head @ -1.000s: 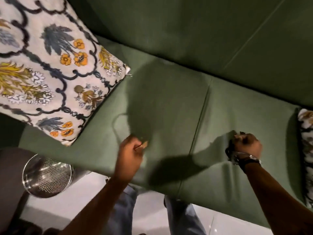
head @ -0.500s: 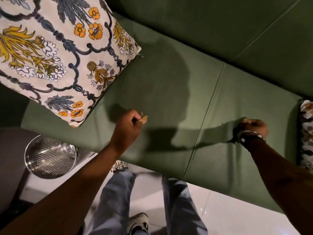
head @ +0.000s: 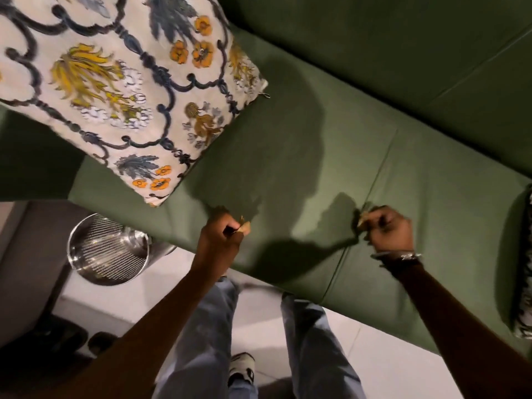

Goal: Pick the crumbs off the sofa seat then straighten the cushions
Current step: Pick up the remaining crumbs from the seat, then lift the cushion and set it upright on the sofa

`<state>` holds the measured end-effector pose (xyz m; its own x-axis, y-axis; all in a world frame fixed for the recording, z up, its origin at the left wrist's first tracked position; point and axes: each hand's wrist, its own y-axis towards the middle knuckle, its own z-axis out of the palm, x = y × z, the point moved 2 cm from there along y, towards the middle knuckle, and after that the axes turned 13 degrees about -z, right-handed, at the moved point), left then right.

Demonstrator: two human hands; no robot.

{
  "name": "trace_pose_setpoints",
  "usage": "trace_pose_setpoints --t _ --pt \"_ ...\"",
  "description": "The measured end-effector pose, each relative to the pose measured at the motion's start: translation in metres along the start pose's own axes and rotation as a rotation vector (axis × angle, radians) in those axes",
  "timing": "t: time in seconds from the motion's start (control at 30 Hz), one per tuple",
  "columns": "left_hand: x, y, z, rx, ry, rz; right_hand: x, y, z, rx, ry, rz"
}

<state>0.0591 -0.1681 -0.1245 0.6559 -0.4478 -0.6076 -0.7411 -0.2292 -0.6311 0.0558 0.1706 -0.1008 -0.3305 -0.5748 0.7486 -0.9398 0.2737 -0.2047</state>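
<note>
The green sofa seat [head: 302, 156] runs across the view, with a seam between two seat pads. My left hand [head: 220, 236] hovers near the seat's front edge, fingers closed on small tan crumbs [head: 244, 226]. My right hand [head: 388, 228], with a watch on its wrist, is closed beside the seam, pinching a pale crumb [head: 362, 220]. A large floral cushion [head: 121, 82] lies tilted on the left seat pad. The edge of a second patterned cushion [head: 525, 283] shows at the far right.
A round perforated metal bin [head: 108, 249] stands on the pale tiled floor left of my legs. The green sofa backrest [head: 403, 47] fills the top right. A dark piece of furniture [head: 31, 254] stands at the far left.
My right hand has moved left from the right seat pad to the seam. My left hand stays closed on its crumbs near the front edge. The camera has shifted closer.
</note>
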Motion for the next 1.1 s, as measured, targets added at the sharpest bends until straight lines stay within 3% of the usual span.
trace_pose_setpoints --t 0.13,0.3,0.37,0.47,0.53,0.63,0.77,0.8,0.9,0.97,1.0,1.1 --pt "0.036 -0.009 -0.045 -0.178 -0.333 -0.207 0.093 -0.062 0.128 0.443 0.063 -0.301" --pt "0.118 0.007 -0.127 -0.449 -0.483 -0.441 0.175 -0.114 0.303 0.803 0.048 -0.457" --pt "0.148 0.020 -0.151 -0.472 -0.480 -0.452 0.193 -0.121 0.358 0.918 0.021 -0.550" --pt "0.181 0.042 -0.178 -0.441 -0.275 -0.457 0.206 -0.119 0.415 1.041 -0.124 -0.567" --pt "0.190 0.051 -0.188 -0.471 -0.167 -0.524 0.211 -0.116 0.423 0.961 -0.208 -0.626" --pt "0.167 0.052 -0.193 -0.560 -0.227 -0.610 0.223 -0.112 0.392 0.584 -0.092 -0.676" --pt "0.098 0.036 -0.187 -0.560 -0.435 -0.405 0.222 -0.098 0.334 0.707 -0.059 -0.460" --pt "0.078 0.030 -0.186 -0.574 -0.472 -0.352 0.220 -0.085 0.313 0.635 -0.080 -0.432" --pt "0.017 0.018 -0.186 -0.540 -0.566 -0.227 0.228 -0.024 0.238 0.194 -0.084 -0.525" --pt "-0.026 0.026 -0.185 -0.418 -0.657 -0.153 0.242 0.034 0.197 -0.093 0.207 -0.426" --pt "-0.045 0.032 -0.186 -0.363 -0.692 -0.086 0.252 0.067 0.186 -0.154 0.313 -0.353" --pt "-0.094 0.055 -0.186 -0.321 -0.785 0.046 0.292 0.163 0.183 0.020 0.469 -0.166"
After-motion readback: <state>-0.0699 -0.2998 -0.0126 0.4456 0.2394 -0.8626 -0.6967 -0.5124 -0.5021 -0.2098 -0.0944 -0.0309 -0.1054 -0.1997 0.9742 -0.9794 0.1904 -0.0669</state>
